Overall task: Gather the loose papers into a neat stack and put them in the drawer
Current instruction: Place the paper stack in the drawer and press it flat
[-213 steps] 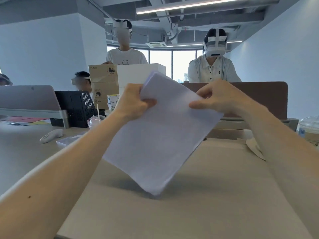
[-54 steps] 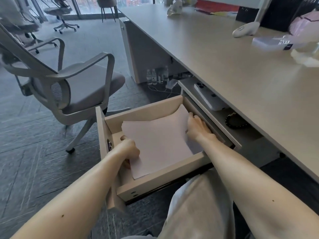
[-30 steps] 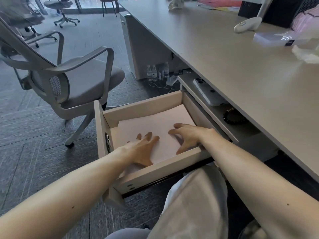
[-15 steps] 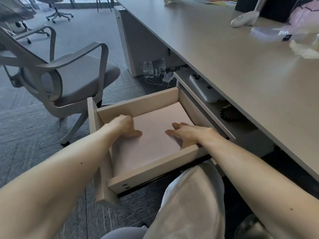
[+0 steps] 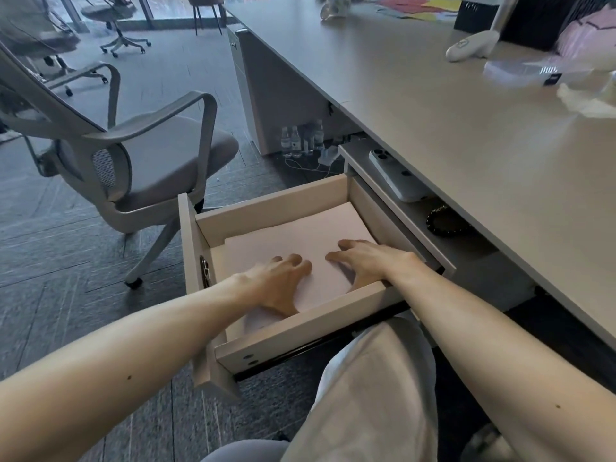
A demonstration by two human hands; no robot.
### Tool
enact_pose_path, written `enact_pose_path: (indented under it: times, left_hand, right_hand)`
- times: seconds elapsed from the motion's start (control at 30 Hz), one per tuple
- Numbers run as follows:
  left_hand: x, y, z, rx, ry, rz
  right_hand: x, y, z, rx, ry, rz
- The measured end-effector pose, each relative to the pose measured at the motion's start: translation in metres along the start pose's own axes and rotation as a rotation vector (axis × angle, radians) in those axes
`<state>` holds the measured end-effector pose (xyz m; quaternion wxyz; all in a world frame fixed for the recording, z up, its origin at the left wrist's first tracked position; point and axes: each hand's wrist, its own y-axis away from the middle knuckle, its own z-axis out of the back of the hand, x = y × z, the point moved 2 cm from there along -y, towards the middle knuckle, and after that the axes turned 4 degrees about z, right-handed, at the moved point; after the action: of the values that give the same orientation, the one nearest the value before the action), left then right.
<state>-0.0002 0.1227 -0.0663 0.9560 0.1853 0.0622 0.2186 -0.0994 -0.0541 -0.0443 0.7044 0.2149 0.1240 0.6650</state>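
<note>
The stack of white papers [image 5: 300,235] lies flat inside the pulled-out beige drawer [image 5: 266,201] under the desk. My left hand [image 5: 280,281] rests palm down on the near left part of the stack, fingers spread. My right hand [image 5: 363,261] lies flat on the near right part, fingers pointing left. Neither hand grips the sheets. The near edge of the stack is hidden behind the drawer's front wall.
A grey office chair [image 5: 140,155] stands left of the drawer. The desk top [image 5: 466,135] runs along the right; a phone [image 5: 396,176] and a dark bead bracelet [image 5: 446,221] lie on the shelf under it. Small bottles [image 5: 300,138] stand on the floor beyond.
The papers went from held upright over the desk to lying in the drawer. In the last half second my left hand slid from the stack's far left corner to its near part.
</note>
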Motion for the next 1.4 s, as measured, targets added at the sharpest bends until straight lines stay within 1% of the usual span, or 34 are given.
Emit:
enact_pose_path:
  times: [0.2, 0.27, 0.33, 0.47, 0.6, 0.67, 0.73, 0.8, 0.83, 0.9, 0.97, 1.03, 1.13, 1.3, 1.4]
  left_hand:
    - [0.009, 0.000, 0.001, -0.002, 0.057, 0.014]
    - [0.009, 0.003, 0.007, -0.005, 0.135, 0.028]
    - [0.011, 0.009, 0.017, -0.036, 0.193, 0.054]
    - [0.023, 0.029, 0.042, -0.194, 0.145, 0.077]
    - [0.048, 0.061, 0.064, -0.416, 0.129, 0.147]
    - [0.062, 0.077, 0.068, -0.506, 0.100, 0.231]
    - [0.079, 0.094, 0.069, -0.565, 0.102, 0.364]
    - [0.097, 0.110, 0.065, -0.599, 0.203, 0.493]
    - [0.105, 0.117, 0.063, -0.590, 0.286, 0.553]
    - [0.116, 0.124, 0.056, -0.502, 0.482, 0.626]
    - [0.119, 0.123, 0.050, -0.387, 0.674, 0.623]
    - [0.120, 0.118, 0.050, -0.367, 0.705, 0.605]
    - [0.118, 0.106, 0.054, -0.372, 0.713, 0.589]
    - [0.097, 0.079, 0.059, -0.324, 0.813, 0.510]
    - [0.079, 0.059, 0.065, -0.324, 0.818, 0.458]
  right_hand:
    - [-0.001, -0.002, 0.001, -0.030, 0.034, 0.009]
    - [0.001, 0.001, 0.003, -0.029, -0.034, 0.031]
    - [0.003, 0.004, 0.007, -0.063, -0.137, 0.038]
    - [0.010, 0.010, 0.014, -0.206, -0.306, -0.045]
    - [0.049, 0.014, 0.038, -0.328, -0.297, 0.036]
    - [0.075, 0.012, 0.052, -0.401, -0.337, 0.093]
    - [0.104, 0.008, 0.063, -0.481, -0.388, 0.154]
    - [0.132, 0.004, 0.070, -0.538, -0.429, 0.215]
    - [0.147, 0.004, 0.073, -0.550, -0.442, 0.250]
    - [0.176, 0.007, 0.074, -0.522, -0.463, 0.336]
    - [0.199, 0.013, 0.068, -0.440, -0.460, 0.422]
    - [0.210, 0.016, 0.059, -0.378, -0.429, 0.440]
    - [0.207, 0.019, 0.054, -0.376, -0.434, 0.374]
    - [0.186, 0.031, 0.060, -0.360, -0.340, 0.246]
    - [0.163, 0.043, 0.062, -0.356, -0.256, 0.132]
